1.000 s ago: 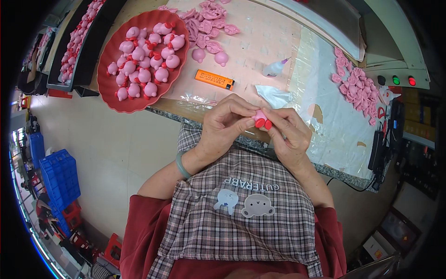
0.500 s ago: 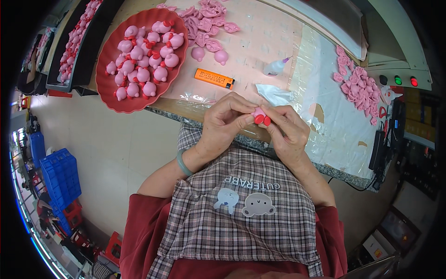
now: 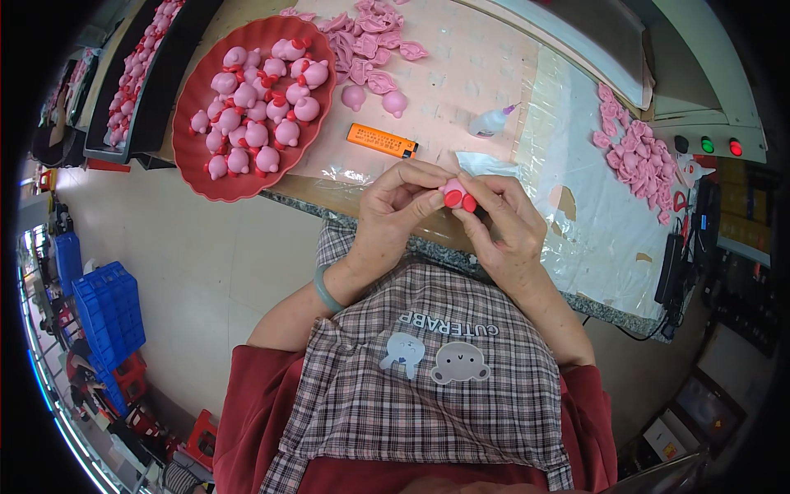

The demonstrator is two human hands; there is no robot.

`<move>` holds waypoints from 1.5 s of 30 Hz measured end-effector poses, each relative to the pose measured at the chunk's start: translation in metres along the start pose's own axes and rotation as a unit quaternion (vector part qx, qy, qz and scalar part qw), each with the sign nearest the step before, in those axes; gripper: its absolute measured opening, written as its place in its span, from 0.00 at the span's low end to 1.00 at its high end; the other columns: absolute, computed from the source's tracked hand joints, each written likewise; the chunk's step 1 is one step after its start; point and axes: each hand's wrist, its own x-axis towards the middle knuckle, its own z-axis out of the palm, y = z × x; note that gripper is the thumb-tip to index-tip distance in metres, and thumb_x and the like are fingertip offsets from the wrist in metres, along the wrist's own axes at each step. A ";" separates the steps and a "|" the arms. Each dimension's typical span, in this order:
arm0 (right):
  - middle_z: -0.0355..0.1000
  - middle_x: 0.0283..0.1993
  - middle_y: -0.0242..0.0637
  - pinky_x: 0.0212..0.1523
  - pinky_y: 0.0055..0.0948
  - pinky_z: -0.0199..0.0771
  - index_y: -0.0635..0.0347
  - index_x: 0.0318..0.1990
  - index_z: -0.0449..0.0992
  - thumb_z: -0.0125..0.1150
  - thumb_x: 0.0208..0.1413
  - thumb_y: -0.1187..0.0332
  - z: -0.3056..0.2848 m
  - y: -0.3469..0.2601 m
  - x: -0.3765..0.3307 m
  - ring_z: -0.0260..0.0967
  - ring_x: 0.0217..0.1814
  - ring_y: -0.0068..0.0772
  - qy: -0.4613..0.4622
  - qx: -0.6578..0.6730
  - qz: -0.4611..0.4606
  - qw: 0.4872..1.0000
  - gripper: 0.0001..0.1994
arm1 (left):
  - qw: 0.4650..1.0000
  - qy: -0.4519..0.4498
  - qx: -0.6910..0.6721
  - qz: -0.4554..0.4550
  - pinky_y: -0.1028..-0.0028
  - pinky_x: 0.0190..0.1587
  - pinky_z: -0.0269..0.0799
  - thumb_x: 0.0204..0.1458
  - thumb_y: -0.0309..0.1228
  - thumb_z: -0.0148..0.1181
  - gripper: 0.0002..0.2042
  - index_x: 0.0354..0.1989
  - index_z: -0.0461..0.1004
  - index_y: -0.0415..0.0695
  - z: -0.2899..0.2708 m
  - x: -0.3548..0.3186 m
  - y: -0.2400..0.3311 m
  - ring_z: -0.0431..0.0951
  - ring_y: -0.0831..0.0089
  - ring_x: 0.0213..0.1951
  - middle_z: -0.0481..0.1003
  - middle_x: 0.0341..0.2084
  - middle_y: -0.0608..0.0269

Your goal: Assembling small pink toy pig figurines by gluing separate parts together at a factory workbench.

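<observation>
Well, taking the toy at your fingertips as the clock's centre, the farthest item, near ten o'clock, is a black tray (image 3: pixel 169 74) lined with pink-and-red toys. Nearer, also around ten, the red dish (image 3: pixel 191 156) holds many pink toys with red parts; these look like the done share. Toward eleven, crumpled pink pieces (image 3: pixel 374 41) lie on the worktop (image 3: pixel 346 199), with two round pink balls (image 3: pixel 394 103) just below them, no red showing; they look still to be done. At ten, closer in, lies an orange lighter (image 3: pixel 381 140).

Your left hand (image 3: pixel 388 206) pinches the pink toy (image 3: pixel 455 189) from one side, and your right hand (image 3: pixel 512 216) grasps it from the other, so each grip is closed on it, above the worktop's near edge. Two red feet show on it, so this one seems nearly complete; whether they are firmly fixed, you cannot tell.

At one o'clock sit a white tissue (image 3: pixel 487 163) and a small bottle (image 3: pixel 492 122). Between two and three, another pink pile (image 3: pixel 638 160) appears unworked, so plenty seems left.
</observation>
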 end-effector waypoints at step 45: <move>0.73 0.36 0.41 0.30 0.29 0.76 0.70 0.45 0.77 0.67 0.39 0.81 0.017 0.021 -0.001 0.73 0.33 0.36 0.038 -0.103 -0.160 0.981 0.20 | 0.991 0.056 0.122 -0.006 0.78 0.47 0.75 0.53 0.18 0.61 0.11 0.46 0.77 0.36 0.010 -0.006 -0.001 0.77 0.76 0.42 0.75 0.43 0.60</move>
